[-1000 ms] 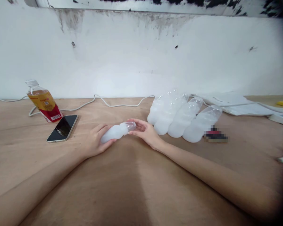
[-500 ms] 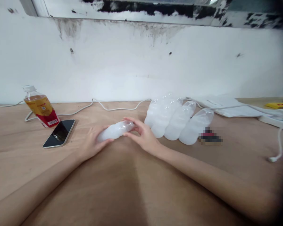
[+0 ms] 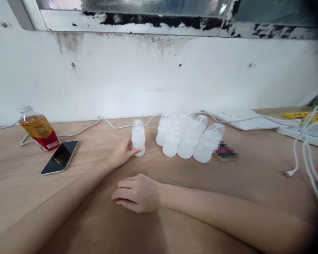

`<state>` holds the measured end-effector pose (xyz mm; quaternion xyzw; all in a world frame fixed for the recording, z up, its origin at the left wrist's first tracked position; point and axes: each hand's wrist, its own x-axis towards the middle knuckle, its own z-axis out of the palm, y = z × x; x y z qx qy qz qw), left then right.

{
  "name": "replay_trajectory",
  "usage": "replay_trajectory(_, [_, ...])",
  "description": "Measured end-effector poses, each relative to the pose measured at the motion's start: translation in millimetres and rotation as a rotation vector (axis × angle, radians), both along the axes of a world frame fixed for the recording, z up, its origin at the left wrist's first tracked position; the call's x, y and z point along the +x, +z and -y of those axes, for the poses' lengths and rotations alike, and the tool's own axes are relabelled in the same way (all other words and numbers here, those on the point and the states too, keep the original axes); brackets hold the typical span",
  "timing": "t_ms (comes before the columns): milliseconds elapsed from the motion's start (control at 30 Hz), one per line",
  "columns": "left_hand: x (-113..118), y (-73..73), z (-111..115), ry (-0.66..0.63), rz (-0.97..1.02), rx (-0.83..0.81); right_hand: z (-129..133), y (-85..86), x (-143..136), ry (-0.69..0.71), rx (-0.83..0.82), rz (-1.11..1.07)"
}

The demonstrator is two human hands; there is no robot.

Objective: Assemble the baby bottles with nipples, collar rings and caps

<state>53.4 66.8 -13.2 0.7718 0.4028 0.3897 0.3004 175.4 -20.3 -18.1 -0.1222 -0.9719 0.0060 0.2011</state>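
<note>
My left hand point(image 3: 122, 153) is closed round the lower part of a frosted white baby bottle point(image 3: 138, 135) with a clear domed cap. The bottle stands upright on the wooden table. Nearer to me, my right hand point(image 3: 138, 193) is above the table with its fingers loosely curled in and nothing visible in them; the palm is hidden. To the right of the held bottle, several similar frosted bottles point(image 3: 187, 141) stand close together in a group.
A drink bottle point(image 3: 41, 128) with a yellow and red label and a phone point(image 3: 60, 157) are at the left. A white cable point(image 3: 116, 126) runs along the wall. White bags point(image 3: 243, 118), a yellow item point(image 3: 304, 116) and loose cables point(image 3: 304, 148) lie at the right, near a blurred patch point(image 3: 225, 151).
The frosted bottle went from lying tilted between both hands to standing upright in my left hand, further right. My right hand has let go and drawn back towards me.
</note>
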Motion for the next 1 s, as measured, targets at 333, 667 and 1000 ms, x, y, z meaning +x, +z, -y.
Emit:
replay_trajectory(333, [48, 8.1, -14, 0.01, -0.159, 0.122, 0, 1.1, 0, -0.001, -0.031, 0.063])
replay_trajectory(667, [55, -0.5, -15, -0.02, -0.162, 0.101, 0, -0.2, 0, -0.002, -0.029, 0.052])
replay_trajectory(1000, [-7, 0.3, 21, 0.038, -0.412, 0.155, -8, 10.1, 28, -0.136, -0.006, -0.199])
